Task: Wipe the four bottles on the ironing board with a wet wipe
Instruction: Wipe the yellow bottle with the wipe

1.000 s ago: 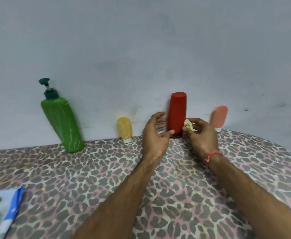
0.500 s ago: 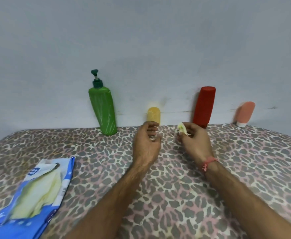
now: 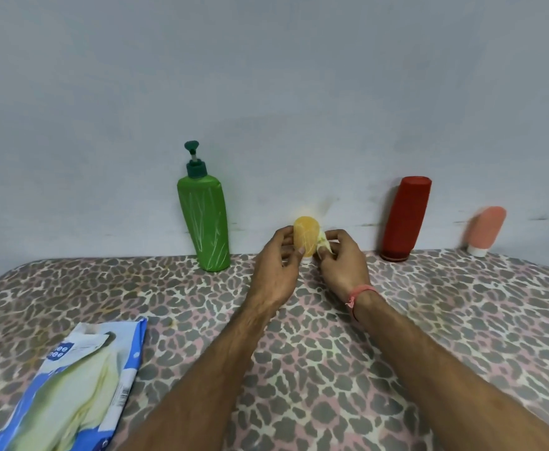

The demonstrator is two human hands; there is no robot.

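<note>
While held near the far edge of the ironing board (image 3: 429, 320), small yellow bottle (image 3: 305, 235) gripped cap-down by left hand (image 3: 274, 271), fingers (image 3: 285, 252) curled round its left side, thumb on the front. Right hand (image 3: 343, 263) pinching a crumpled wet wipe (image 3: 322, 244) between thumb and fingertips, wipe touching the bottle's right side. Whether the cap rests on the board or hangs just above it: cannot tell, base hidden behind the hands.

Remaining bottles standing along the same far edge against the wall (image 3: 266, 76): green pump bottle (image 3: 204, 216) to the left, red bottle (image 3: 403, 219) to the right, pink bottle (image 3: 484, 232) nearest the far right corner. Open pack of wipes (image 3: 71, 379) lying at the near left corner.

Step in hand, as judged: wiping the yellow bottle. For a thorough pass: firm hold with the left hand, bottle turned slowly so that every face meets the wipe, strokes from rounded top down to the cap, wipe refolded to a clean part when soiled. Light pressure only, since a soft tube of this kind probably yields and could slip from wet fingertips.
</note>
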